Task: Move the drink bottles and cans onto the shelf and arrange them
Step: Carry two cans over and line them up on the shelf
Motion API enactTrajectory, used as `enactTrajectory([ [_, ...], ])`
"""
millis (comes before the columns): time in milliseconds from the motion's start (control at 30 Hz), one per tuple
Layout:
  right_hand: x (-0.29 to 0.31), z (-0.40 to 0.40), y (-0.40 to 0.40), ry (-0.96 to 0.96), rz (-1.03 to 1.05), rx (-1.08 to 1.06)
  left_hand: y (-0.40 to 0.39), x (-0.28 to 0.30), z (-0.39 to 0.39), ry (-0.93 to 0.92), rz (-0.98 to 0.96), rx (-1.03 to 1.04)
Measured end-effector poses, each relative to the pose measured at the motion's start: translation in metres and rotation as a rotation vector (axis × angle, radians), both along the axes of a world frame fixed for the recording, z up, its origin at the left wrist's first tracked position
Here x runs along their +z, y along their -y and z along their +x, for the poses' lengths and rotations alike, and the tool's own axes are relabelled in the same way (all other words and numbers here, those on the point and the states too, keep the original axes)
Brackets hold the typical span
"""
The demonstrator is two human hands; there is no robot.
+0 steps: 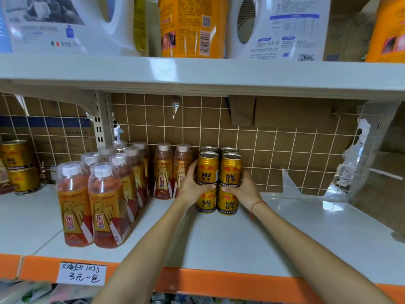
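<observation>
Both forearms reaching over orange shelf edge (219, 281). Left hand (190, 185) and right hand (243, 189), fingers curled, gripping upper gold cans (219, 170) stacked on lower cans (217, 202), mid-shelf, beside bottles (173, 170). Likely heavy, rigid, slick; best held at sides.

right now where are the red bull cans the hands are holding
In the head view, the upper Red Bull cans sit mid-shelf, stacked on two lower cans, gripped by the left hand and right hand, just right of the bottles.
</observation>
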State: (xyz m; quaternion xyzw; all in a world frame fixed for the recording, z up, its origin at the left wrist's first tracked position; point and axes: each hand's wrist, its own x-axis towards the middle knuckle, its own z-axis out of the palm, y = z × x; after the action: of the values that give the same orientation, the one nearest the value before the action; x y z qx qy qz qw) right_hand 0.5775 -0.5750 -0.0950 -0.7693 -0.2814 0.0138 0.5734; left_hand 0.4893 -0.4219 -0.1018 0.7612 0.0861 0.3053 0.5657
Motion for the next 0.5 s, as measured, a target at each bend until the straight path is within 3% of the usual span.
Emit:
enactTrajectory([
  [500, -0.011, -0.002, -0.003, 0.01, 0.09, -0.049, 0.02, -0.021, 0.011, 0.04, 0.047, 0.144],
])
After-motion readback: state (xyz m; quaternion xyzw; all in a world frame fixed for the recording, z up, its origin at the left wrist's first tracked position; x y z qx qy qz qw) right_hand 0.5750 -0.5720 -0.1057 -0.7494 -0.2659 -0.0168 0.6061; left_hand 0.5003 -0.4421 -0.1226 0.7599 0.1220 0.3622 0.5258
